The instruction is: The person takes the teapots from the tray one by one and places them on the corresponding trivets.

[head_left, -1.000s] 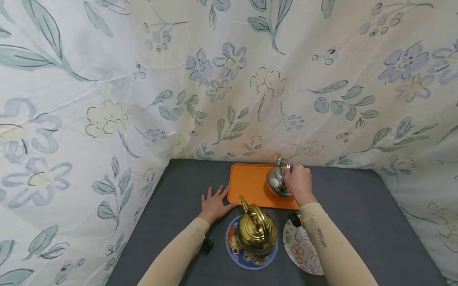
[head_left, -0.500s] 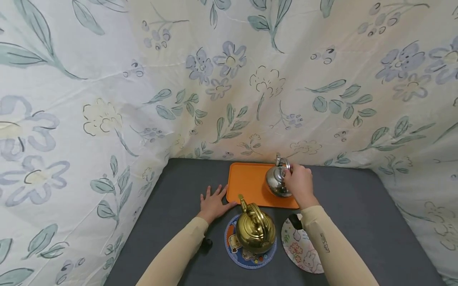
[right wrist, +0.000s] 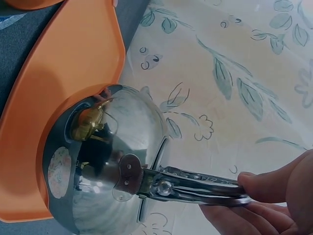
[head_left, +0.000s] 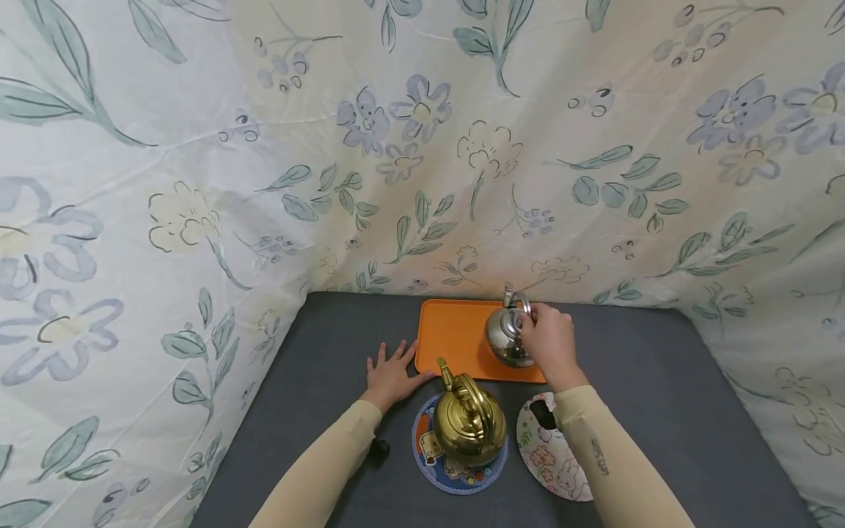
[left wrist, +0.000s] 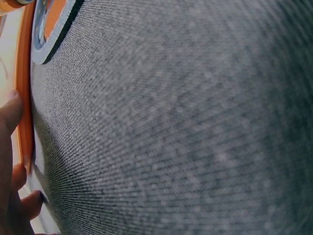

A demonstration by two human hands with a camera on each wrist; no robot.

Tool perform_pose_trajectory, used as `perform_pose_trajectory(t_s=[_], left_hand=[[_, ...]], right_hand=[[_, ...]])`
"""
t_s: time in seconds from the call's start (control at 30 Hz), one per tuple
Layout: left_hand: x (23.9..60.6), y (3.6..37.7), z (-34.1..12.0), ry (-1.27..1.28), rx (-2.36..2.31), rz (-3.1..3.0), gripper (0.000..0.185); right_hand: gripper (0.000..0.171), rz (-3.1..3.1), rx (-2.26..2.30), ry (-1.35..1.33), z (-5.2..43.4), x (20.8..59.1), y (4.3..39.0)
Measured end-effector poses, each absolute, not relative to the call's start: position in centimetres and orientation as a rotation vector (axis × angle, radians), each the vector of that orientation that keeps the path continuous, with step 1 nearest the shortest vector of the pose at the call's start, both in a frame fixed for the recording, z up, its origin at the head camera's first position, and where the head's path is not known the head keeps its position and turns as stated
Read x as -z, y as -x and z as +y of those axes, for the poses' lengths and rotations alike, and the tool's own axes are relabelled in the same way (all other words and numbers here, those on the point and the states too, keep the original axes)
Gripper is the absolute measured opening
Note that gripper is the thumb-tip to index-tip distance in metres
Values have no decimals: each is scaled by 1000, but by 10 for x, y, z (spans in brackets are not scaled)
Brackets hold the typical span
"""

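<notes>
Two kettles, two coasters, one tray (head_left: 455,334) — right hand (head_left: 549,339) grips the silver kettle (head_left: 503,339) by its handle, left hand (head_left: 391,372) flat on the desk (head_left: 317,381), fingers spread.

The steel kettle (head_left: 505,336) stands on the tray (head_left: 452,339), seemingly toward its right; nearer, the brass kettle (head_left: 469,419) sits on a coaster (head_left: 429,447).
</notes>
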State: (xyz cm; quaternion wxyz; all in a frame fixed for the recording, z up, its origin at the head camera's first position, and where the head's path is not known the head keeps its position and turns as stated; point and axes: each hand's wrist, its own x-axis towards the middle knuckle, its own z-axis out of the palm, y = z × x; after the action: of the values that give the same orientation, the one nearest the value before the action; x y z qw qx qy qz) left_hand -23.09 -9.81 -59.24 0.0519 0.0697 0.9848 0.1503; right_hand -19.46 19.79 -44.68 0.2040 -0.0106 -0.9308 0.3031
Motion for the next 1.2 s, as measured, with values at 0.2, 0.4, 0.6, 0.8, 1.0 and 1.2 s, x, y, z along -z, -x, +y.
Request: perform_pose_trajectory(t_s=[0.2,0.4,0.6,0.8,1.0,1.2], left_hand=[[591,231,-98,-213,-463,3001,90],[591,230,-96,-211,-462,2994,89],[592,232,-96,-199,-454,2988,90],[593,232,-97,-188,-451,2984,91],[592,231,-97,-191,-458,2987,91],[592,230,-97,-194,-457,2986,91]], right_hand=[[26,-2598,-856,32,197,443,188],[30,-2574,-852,-3,200,441,180],[31,-2556,-851,-17,201,438,172],[32,-2543,-844,-27,201,438,163],[32,-2515,-837,-39,203,439,155],[31,-2504,-843,-53,205,441,147]])
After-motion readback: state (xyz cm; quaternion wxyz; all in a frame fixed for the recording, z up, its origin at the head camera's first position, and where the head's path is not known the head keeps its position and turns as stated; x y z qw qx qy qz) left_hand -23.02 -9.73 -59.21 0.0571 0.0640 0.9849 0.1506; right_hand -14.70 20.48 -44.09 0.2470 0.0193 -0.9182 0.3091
